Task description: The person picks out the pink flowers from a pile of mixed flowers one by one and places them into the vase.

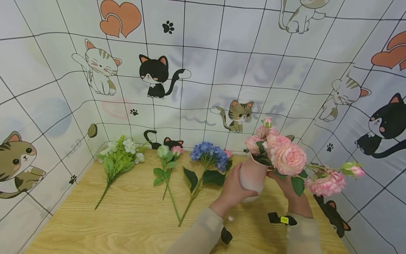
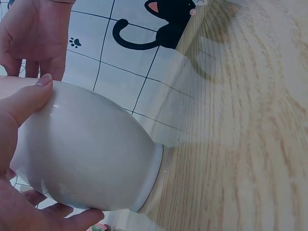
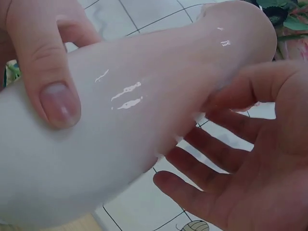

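A vase (image 1: 252, 175), pink at the neck and white below, stands slightly tilted with its base at the tabletop. My left hand (image 1: 234, 187) grips its body from the left, the thumb (image 3: 60, 103) across the front in the right wrist view. My right hand (image 1: 287, 185) is at the vase's right side, partly hidden by blooms. In the right wrist view the right hand's fingers (image 3: 192, 192) extend loosely beside the neck, at or near its surface. Pink peonies (image 1: 289, 158) stick out of the mouth, some leaning far right.
On the wooden table (image 1: 136, 218) lie a white-and-green flower bunch (image 1: 122, 155), a stem of rosebuds (image 1: 166, 169) and a blue hydrangea (image 1: 207, 155). Black straps are on my wrists. A cat-print cloth (image 1: 203, 63) walls the table at back and sides.
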